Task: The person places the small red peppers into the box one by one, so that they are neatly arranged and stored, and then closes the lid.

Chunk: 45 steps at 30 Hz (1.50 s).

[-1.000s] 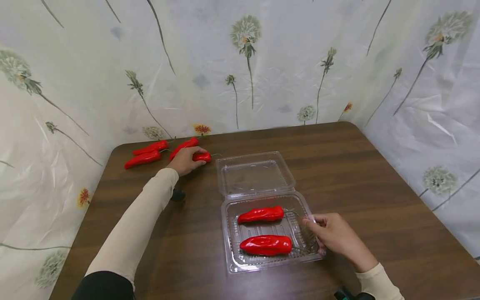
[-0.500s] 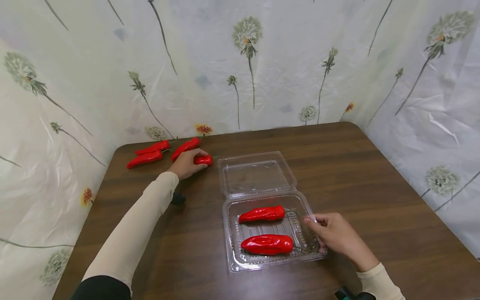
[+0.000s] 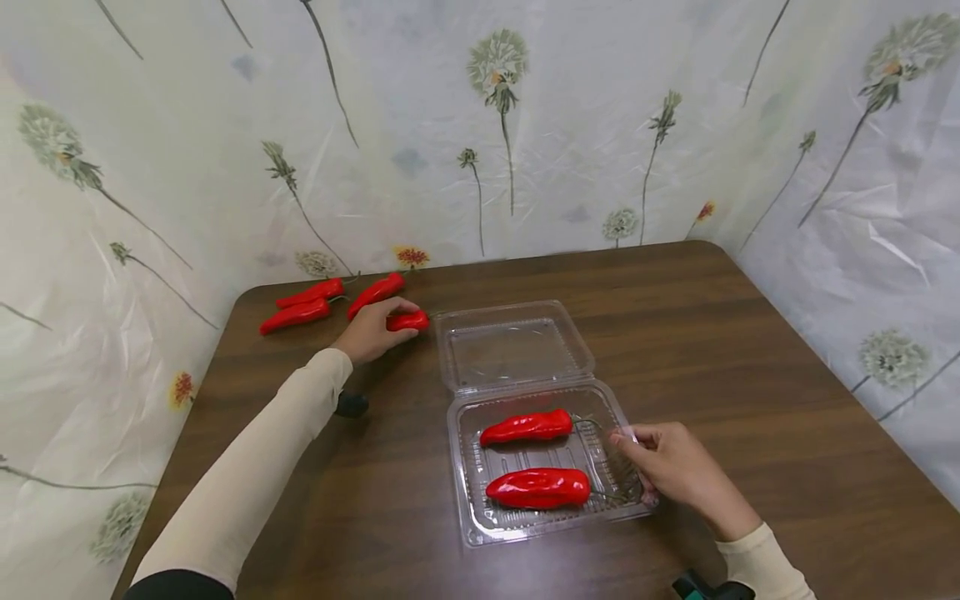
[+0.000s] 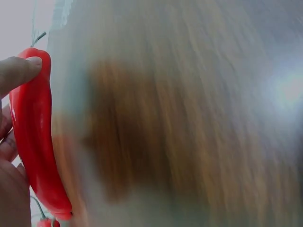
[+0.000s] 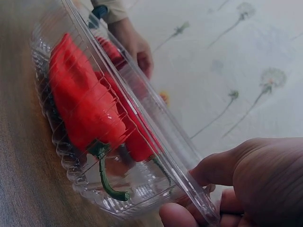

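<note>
My left hand (image 3: 371, 330) holds a red pepper (image 3: 408, 321) at the far left of the table, beside the lid of the container. In the left wrist view, the thumb lies over the stem end of this pepper (image 4: 35, 118), with fingers behind it. My right hand (image 3: 675, 468) grips the right rim of a clear plastic clamshell container (image 3: 467, 533), its lid (image 3: 517, 354) folded back flat on the far side. Inside the base lie two red peppers, a far one (image 3: 527, 427) and a near one (image 3: 538, 488), stems to the right. The right wrist view shows thumb and fingers pinching the container's edge (image 5: 201, 201).
Behind my left hand lies another red pepper (image 3: 378, 292). Two more, a rear pepper (image 3: 311, 292) and a front pepper (image 3: 296, 317), lie at the table's back left corner. A flower-printed sheet (image 3: 420, 125) surrounds the brown wooden table (image 3: 750, 375) at the back and sides.
The head view has shifted slightly. My left hand and its pepper are a little nearer the container's lid. My right hand keeps its hold on the rim.
</note>
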### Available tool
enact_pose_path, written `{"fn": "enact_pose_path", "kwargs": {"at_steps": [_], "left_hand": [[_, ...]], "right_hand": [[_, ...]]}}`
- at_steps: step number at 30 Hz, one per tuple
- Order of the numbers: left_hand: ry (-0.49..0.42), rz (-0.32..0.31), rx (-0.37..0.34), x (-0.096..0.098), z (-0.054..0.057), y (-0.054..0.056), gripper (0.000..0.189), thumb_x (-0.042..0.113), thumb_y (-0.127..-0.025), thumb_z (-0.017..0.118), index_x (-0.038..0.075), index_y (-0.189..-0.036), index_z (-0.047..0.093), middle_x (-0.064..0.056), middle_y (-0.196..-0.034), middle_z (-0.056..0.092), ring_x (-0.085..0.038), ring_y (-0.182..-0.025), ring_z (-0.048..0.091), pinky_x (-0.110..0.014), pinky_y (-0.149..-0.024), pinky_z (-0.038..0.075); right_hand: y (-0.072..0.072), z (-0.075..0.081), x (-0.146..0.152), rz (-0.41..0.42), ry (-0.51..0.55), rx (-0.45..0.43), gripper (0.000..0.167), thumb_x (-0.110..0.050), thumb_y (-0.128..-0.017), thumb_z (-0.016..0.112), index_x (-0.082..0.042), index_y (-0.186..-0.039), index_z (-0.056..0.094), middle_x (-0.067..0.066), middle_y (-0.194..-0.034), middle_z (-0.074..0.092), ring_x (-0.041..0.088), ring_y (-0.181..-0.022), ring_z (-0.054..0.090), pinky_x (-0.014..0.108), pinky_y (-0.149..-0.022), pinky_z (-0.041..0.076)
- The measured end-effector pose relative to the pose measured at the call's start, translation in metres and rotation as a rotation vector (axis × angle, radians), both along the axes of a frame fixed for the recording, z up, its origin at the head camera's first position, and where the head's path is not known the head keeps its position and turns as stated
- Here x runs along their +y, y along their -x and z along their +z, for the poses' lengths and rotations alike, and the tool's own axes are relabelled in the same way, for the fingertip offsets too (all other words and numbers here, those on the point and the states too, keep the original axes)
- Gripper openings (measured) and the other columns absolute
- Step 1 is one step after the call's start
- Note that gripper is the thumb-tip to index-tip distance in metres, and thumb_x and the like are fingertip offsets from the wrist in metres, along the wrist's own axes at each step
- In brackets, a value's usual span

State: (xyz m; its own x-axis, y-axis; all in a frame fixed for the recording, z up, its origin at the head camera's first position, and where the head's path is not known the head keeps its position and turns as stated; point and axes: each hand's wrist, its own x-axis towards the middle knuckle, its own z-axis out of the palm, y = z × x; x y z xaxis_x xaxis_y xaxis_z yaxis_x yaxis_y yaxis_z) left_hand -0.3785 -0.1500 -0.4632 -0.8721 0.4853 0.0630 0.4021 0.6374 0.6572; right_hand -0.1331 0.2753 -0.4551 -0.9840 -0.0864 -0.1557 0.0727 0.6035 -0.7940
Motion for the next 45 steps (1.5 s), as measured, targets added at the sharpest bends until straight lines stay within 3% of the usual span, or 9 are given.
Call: {"fn": "enact_pose_path", "kwargs": {"at_steps": [9, 15, 24, 32, 39, 45], "left_hand": [[0.001, 0.08, 0.007, -0.024, 0.0, -0.005, 0.045, 0.028, -0.093, 0.074, 0.016, -0.134, 0.061, -0.007, -0.136, 0.06, -0.028, -0.125, 0.054, -0.049, -0.109, 0.041], [-0.059, 0.058, 0.041, -0.02, 0.01, -0.013, 0.046, 0.032, -0.092, 0.075, 0.018, -0.135, 0.061, -0.005, -0.134, 0.062, -0.026, -0.119, 0.057, -0.048, -0.105, 0.045], [-0.183, -0.093, 0.075, 0.018, 0.034, -0.039, 0.043, 0.024, -0.092, 0.076, 0.018, -0.132, 0.062, 0.001, -0.127, 0.065, -0.018, -0.11, 0.061, -0.039, -0.098, 0.051], [-0.238, -0.238, 0.075, 0.053, 0.054, -0.068, 0.044, 0.019, -0.091, 0.077, 0.024, -0.132, 0.061, 0.008, -0.125, 0.065, -0.014, -0.107, 0.061, -0.033, -0.092, 0.055], [-0.274, -0.334, 0.08, 0.076, 0.066, -0.093, 0.048, 0.012, -0.089, 0.078, 0.022, -0.133, 0.061, 0.007, -0.125, 0.065, -0.014, -0.109, 0.062, -0.029, -0.093, 0.055], [-0.29, -0.392, 0.093, 0.087, 0.07, -0.106, 0.049, 0.012, -0.088, 0.079, 0.02, -0.132, 0.061, 0.006, -0.128, 0.064, -0.013, -0.111, 0.06, -0.029, -0.093, 0.055]], "right_hand": [[0.002, 0.0, -0.001, 0.011, 0.005, 0.001, 0.027, -0.031, -0.1, 0.065, -0.006, -0.097, 0.073, -0.002, -0.048, 0.047, 0.013, -0.039, 0.051, 0.032, -0.041, 0.049], [0.002, 0.002, -0.002, -0.001, 0.01, -0.002, 0.027, -0.03, -0.099, 0.065, -0.004, -0.102, 0.074, -0.001, -0.049, 0.048, 0.013, -0.04, 0.05, 0.031, -0.041, 0.047], [0.003, 0.001, -0.003, -0.01, -0.021, 0.002, 0.026, -0.03, -0.099, 0.066, -0.006, -0.103, 0.074, -0.001, -0.049, 0.049, 0.015, -0.041, 0.052, 0.03, -0.042, 0.046], [0.003, -0.001, -0.004, -0.016, -0.003, -0.01, 0.027, -0.029, -0.098, 0.067, -0.005, -0.107, 0.075, -0.001, -0.05, 0.049, 0.016, -0.041, 0.052, 0.031, -0.043, 0.049], [0.003, -0.002, -0.006, -0.015, -0.011, -0.014, 0.026, -0.03, -0.099, 0.066, -0.006, -0.104, 0.074, -0.001, -0.05, 0.048, 0.016, -0.042, 0.052, 0.03, -0.043, 0.048], [0.004, -0.001, -0.007, -0.004, -0.004, -0.006, 0.027, -0.03, -0.099, 0.065, -0.005, -0.102, 0.074, -0.001, -0.049, 0.048, 0.015, -0.041, 0.052, 0.031, -0.043, 0.049]]}}
